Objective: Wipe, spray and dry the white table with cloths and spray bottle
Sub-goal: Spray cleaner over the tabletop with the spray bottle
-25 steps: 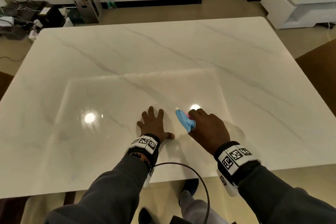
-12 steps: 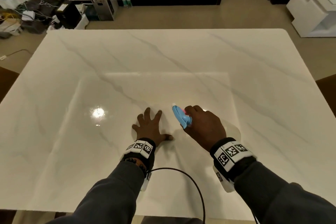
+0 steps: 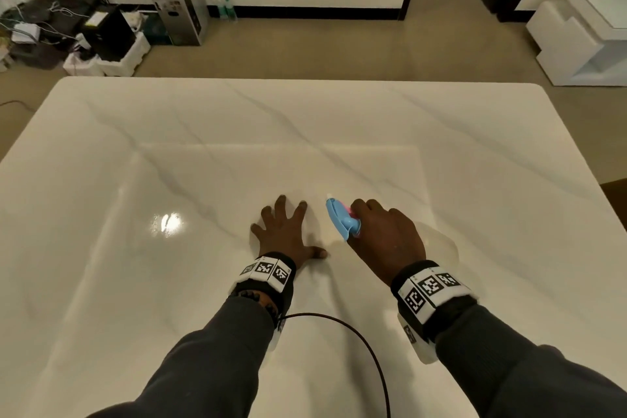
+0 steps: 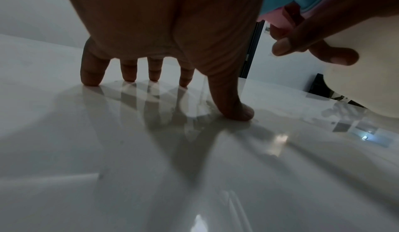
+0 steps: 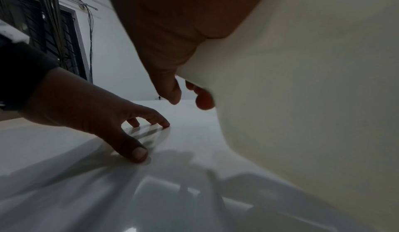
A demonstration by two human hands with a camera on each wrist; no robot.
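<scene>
The white marble table (image 3: 169,153) fills the head view. My left hand (image 3: 284,231) rests on it with fingers spread and straight, fingertips (image 4: 90,80) and thumb touching the glossy top. Just to its right, my right hand (image 3: 383,237) grips a spray bottle (image 3: 341,219) with a blue head, pink trigger and pale body (image 5: 302,82), held just above the table with its nozzle pointing away from me. In the left wrist view a right-hand finger curls round the pink trigger (image 4: 278,17). No cloth is in view.
A black cable (image 3: 356,336) loops from my left wrist over the near part of the table. Beyond the far edge lie a floor with boxes and wires (image 3: 84,34) at the left and a white cabinet (image 3: 583,30) at the right.
The head camera has tilted so the table sits lower in view. Both hands stay in nearly the same place on the table, the right still holding the bottle.
</scene>
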